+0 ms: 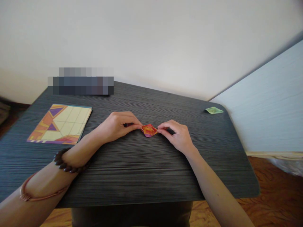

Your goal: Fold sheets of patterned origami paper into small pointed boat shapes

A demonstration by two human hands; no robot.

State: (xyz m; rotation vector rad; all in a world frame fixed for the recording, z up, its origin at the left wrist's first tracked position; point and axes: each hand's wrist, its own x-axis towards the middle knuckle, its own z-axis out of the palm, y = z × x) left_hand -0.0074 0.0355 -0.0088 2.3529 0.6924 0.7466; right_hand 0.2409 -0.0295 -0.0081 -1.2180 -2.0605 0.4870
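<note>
A small folded paper (149,130) in red, orange and purple lies at the middle of the dark table, its two pointed ends facing left and right. Thumb and fingers of my left hand (120,126) pinch its left tip. My right hand (176,134) pinches the right tip in the same way. Both hands are closed, and the fingertips cover the very ends of the paper. A beaded bracelet (68,162) and a thin reddish band (29,197) circle my left wrist and forearm.
A stack of patterned paper sheets (68,118) lies on the left of the table (132,176). Near the right back corner rests a green folded paper (214,110). A blurred-out object (82,83) stands at the back left. A white wall and a pale panel (267,104) border the table.
</note>
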